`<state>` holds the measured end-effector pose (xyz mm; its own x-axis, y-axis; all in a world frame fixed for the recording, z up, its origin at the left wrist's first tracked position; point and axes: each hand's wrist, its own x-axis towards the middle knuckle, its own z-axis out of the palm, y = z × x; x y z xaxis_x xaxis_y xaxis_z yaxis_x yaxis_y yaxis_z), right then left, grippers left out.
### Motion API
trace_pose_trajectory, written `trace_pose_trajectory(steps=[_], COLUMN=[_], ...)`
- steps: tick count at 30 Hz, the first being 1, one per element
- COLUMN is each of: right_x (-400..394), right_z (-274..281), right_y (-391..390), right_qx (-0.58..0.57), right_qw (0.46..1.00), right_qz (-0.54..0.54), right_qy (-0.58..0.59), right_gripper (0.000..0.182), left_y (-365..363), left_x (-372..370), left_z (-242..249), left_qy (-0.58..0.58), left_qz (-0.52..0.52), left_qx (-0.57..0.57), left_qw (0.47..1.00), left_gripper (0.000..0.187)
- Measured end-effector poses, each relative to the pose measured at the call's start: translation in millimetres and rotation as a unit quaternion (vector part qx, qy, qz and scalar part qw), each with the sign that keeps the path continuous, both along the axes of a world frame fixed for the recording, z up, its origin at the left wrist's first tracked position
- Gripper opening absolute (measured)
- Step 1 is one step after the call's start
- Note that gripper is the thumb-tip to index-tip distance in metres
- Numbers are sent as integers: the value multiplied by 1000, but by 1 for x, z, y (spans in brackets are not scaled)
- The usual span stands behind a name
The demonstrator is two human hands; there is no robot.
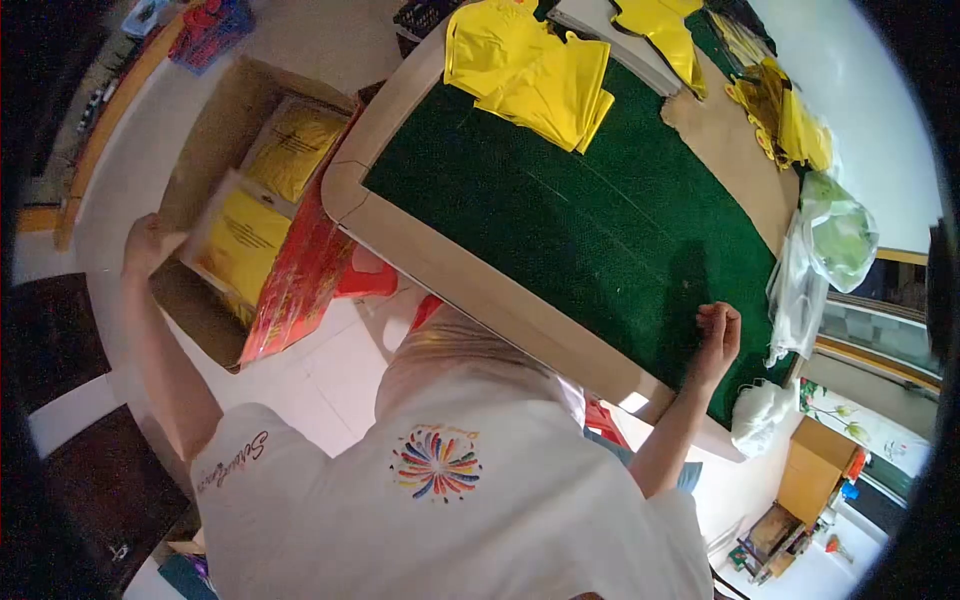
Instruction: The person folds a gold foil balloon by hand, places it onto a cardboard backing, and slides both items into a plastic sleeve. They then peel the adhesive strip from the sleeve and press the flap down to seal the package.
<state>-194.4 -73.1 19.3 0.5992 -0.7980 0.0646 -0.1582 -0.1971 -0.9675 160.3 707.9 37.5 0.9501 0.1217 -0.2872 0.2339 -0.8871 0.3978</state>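
Our left hand (147, 243) grips the cardboard box (215, 140) flap with curled fingers; our right hand (717, 335) rests fisted, empty, on the bench (590, 230).

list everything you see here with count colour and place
open cardboard box: one, brown, on the floor beside the table
plastic-wrapped yellow packs: at least two, inside the box
red plastic stool: one, under the table edge
green felt table top: one, beige rim, centre
folded yellow garments: several, far side of the table
clear plastic bags: a bunch, whitish-green, table's right edge
left hand: on the box's edge
right hand: closed fist, resting on the felt
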Motion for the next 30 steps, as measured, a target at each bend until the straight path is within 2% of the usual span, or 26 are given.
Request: trace_pose_trajectory(steps=[1,2,3,5,7,9,11,13,14,15,17,21,23,24,26,27,29,30], right_x=[1,2,2,0,3,-1,5,8,8,7,7,5,6,5,5,6,8,10], right_z=[2,4,3,-3,-3,-10,-5,-3,-5,-6,-5,-7,-9,-9,-9,-9,-7,-4], right_y=[3,5,5,0,6,1,10,13,12,11,14,13,11,12,11,11,11,12], right_qx=[-18,-37,-40,-52,-59,-67,-75,-79,-86,-84,-94,-80,-84,-61,-35,-43,-61,-72], right_qw=[1000,999,999,998,998,997,996,996,996,995,994,994,994,996,998,997,995,993], right_qz=[-1,-3,-3,22,16,22,15,21,29,20,31,29,32,26,18,21,29,34], right_qy=[17,33,33,21,18,27,35,28,26,52,41,66,67,60,50,53,70,85], right_gripper=[16,16,16,15,14,13,12,11,11,11,10,9,9,9,9,9,9,8], left_y=[-24,-45,-66,-137,-215,-278,-356,-422,-452,-481,-530,-606,-622,-624,-606,-596,-575,-568], left_x=[-8,-12,-13,-21,-23,-18,-29,-34,-39,-37,-53,-39,-22,-15,15,30,60,68], left_z=[-6,-11,-15,1,31,40,52,45,39,18,37,26,40,61,61,50,17,12], left_qy=[-67,-67,-69,-87,-107,-278,-300,-266,-294,-326,-283,-352,-323,-221,-216,-217,-234,-158], left_qz=[-86,-86,-97,-118,-137,-260,-326,-423,-467,-512,-557,-549,-531,-481,-383,-385,-288,-314], left_qx=[249,246,144,76,101,37,0,-85,-81,-154,-141,-229,-61,23,9,11,32,10], left_qw=[962,963,982,986,980,924,897,862,830,780,768,722,781,848,898,897,928,936], left_gripper=[40,40,40,38,36,33,33,32,27,26,28,20,19,25,33,33,44,69])
